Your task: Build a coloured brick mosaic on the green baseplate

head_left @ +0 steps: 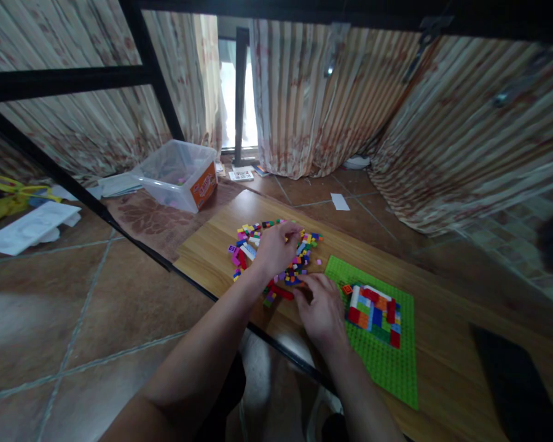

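A pile of small coloured building bricks (299, 255) lies on a low wooden table (442, 344). My left hand (274, 248) rests on the pile with its fingers curled down among the bricks; what they hold is hidden. My right hand (320, 307) lies at the pile's near edge, fingers bent over a few bricks, beside a long red brick (283, 292). Just right of that hand is a green baseplate (387, 368) carrying a patch of red, white, blue, orange and green bricks (373, 307).
A clear plastic bin (177, 175) with an orange label sits on the floor beyond the table. Papers (27, 227) and a yellow object (4, 199) lie at left. A dark flat object (516, 387) rests at the table's right. Curtains hang behind.
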Action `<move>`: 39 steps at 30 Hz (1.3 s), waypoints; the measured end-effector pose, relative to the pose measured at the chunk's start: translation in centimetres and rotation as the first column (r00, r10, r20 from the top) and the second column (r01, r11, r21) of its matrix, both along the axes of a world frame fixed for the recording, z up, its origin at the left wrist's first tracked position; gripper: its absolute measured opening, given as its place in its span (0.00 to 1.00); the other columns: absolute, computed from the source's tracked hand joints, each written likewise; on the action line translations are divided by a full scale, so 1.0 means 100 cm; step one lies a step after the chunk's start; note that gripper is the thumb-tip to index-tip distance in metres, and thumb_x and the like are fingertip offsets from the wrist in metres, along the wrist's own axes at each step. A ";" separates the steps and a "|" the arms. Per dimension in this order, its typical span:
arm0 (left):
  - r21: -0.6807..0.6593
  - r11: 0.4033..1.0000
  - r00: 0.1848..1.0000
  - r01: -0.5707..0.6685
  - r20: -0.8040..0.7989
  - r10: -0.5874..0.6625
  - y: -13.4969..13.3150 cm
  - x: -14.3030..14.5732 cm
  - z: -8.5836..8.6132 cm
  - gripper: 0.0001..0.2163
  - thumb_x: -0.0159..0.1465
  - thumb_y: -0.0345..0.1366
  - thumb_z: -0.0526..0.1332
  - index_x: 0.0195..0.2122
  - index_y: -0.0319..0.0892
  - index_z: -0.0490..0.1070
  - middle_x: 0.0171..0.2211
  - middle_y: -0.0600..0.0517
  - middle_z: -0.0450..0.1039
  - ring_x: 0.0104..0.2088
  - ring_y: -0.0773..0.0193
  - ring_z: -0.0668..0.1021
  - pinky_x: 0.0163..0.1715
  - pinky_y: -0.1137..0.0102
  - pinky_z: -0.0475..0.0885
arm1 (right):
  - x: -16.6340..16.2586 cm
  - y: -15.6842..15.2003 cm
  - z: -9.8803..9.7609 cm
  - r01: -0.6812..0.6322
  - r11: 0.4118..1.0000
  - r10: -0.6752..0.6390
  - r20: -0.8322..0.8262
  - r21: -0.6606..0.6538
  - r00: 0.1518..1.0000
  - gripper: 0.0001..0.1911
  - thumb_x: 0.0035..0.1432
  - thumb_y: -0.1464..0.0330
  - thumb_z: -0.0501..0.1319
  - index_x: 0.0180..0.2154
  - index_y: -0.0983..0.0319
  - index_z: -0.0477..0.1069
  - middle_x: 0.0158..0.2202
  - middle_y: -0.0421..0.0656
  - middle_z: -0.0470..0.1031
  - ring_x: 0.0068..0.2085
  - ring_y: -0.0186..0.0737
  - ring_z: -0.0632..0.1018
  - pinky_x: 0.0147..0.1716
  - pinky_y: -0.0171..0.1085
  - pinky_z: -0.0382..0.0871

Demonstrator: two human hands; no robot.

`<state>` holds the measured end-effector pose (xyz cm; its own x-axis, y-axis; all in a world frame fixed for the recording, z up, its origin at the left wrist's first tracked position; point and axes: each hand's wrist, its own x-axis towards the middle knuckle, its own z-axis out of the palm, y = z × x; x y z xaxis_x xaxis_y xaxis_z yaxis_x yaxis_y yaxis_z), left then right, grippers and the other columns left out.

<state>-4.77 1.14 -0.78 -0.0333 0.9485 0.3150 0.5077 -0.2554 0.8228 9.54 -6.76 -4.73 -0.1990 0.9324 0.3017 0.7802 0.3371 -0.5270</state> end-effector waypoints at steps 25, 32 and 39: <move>-0.037 0.994 0.991 0.104 -0.081 -0.106 -0.004 0.002 0.000 0.09 0.63 0.29 0.57 0.38 0.40 0.78 0.35 0.49 0.81 0.36 0.63 0.80 0.39 0.71 0.73 | 0.003 0.010 0.013 0.158 0.976 -0.182 -0.162 -0.152 0.970 0.09 0.56 0.60 0.60 0.31 0.59 0.70 0.30 0.41 0.74 0.32 0.41 0.74 0.35 0.39 0.66; -0.089 0.932 0.936 0.351 0.040 -0.349 -0.008 0.010 0.000 0.08 0.62 0.30 0.57 0.36 0.39 0.77 0.32 0.52 0.79 0.32 0.67 0.78 0.34 0.74 0.72 | 0.013 0.007 0.017 0.210 0.975 -0.218 -0.141 -0.065 0.966 0.07 0.56 0.64 0.58 0.34 0.59 0.73 0.32 0.41 0.75 0.29 0.38 0.73 0.32 0.36 0.64; -0.124 0.897 0.904 0.425 0.018 -0.426 -0.008 0.017 -0.002 0.09 0.62 0.30 0.57 0.36 0.38 0.77 0.32 0.51 0.78 0.33 0.66 0.76 0.34 0.74 0.70 | 0.018 0.009 0.013 0.177 0.983 -0.172 -0.084 0.053 0.981 0.11 0.58 0.69 0.56 0.39 0.60 0.76 0.35 0.44 0.75 0.35 0.41 0.75 0.37 0.38 0.68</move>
